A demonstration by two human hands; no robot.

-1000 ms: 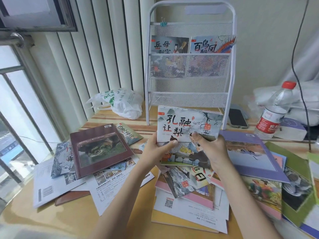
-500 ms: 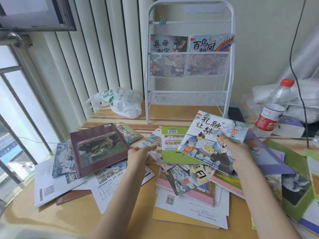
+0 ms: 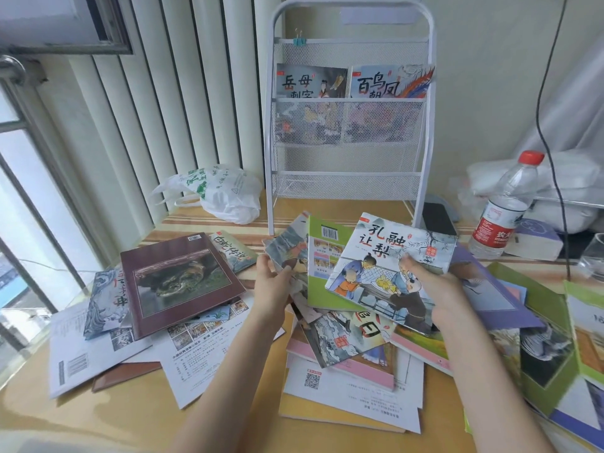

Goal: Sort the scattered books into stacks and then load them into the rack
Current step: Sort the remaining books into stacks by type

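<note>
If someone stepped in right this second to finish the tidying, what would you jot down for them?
Right hand: holding the pear-story picture book, tilted, low over the pile.
Left hand: fingers on a small picture book at the pile's left edge; whether it is gripped or just touched is unclear.
Rack: two books stand side by side in the upper pocket; the lower pocket looks empty.
Table: remaining books lie loose and overlapping, a maroon book on the left, green and purple ones on the right.
Done: two books racked. Left: stack the rest, then load them.
</note>
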